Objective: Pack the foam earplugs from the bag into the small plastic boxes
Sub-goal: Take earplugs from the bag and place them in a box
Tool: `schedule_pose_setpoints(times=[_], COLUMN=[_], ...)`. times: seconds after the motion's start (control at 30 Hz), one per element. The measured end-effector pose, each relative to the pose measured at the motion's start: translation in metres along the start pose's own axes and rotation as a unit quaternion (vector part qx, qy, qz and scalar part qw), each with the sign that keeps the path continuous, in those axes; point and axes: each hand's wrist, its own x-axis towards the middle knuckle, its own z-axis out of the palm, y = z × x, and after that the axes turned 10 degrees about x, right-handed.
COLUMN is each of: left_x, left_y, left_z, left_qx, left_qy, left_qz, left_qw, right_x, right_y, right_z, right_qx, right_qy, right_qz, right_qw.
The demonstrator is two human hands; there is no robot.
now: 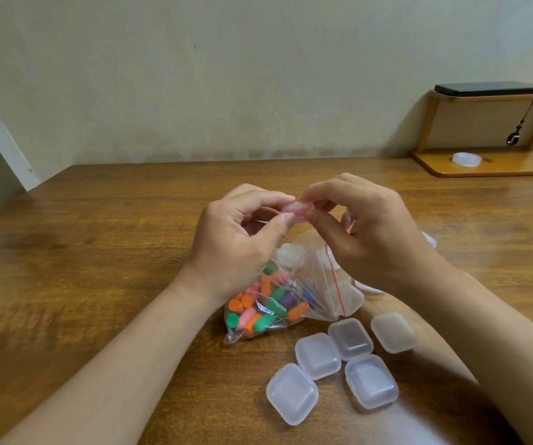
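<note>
Evidently we are early: our left grip (pixel 242 226) and right grip (pixel 364 226) pinch one small translucent plastic box (pixel 294 209) above the clear zip bag of coloured foam earplugs (pixel 265 303) on the wooden counter (pixel 98 252); five closed boxes (pixel 318 356) look empty.

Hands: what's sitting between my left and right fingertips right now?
A clear box, pinched by the left hand and the right hand; the head view shows it.

One left hand (pixel 236 239); one right hand (pixel 364 232); one held box (pixel 294 209) between them; five shut boxes (pixel 350 338) at 5 o'clock; one bag (pixel 319 284), centre; earplugs (pixel 258 313) inside uncountable; one phone (pixel 489 88), one tape roll (pixel 466 159) at 2 o'clock
</note>
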Motion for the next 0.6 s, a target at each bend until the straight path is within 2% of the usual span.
schedule_pose_setpoints(times=[0.3,0.4,0.47,0.6], left_x=[-0.002,-0.001,0.001,0.003], left_y=[-0.005,-0.007,-0.01,-0.017], left_z=[0.003,0.004,0.004,0.002], left_qx=[0.06,0.05,0.098,0.205], left_qy=[-0.003,-0.005,0.015,0.022], left_qz=[0.033,-0.026,-0.045,-0.009], left_qw=[0.998,0.998,0.994,0.978], right_x=[0.0,0.002,0.005,0.008], right_y=[-0.005,-0.002,0.003,0.016], right_z=[-0.004,-0.004,-0.003,0.001], right_qx=[0.018,0.036,0.034,-0.012], right_qy=[-0.017,0.007,0.021,0.008], right_qz=[0.054,0.088,0.118,0.172], right_qw=[0.998,0.995,0.992,0.985])
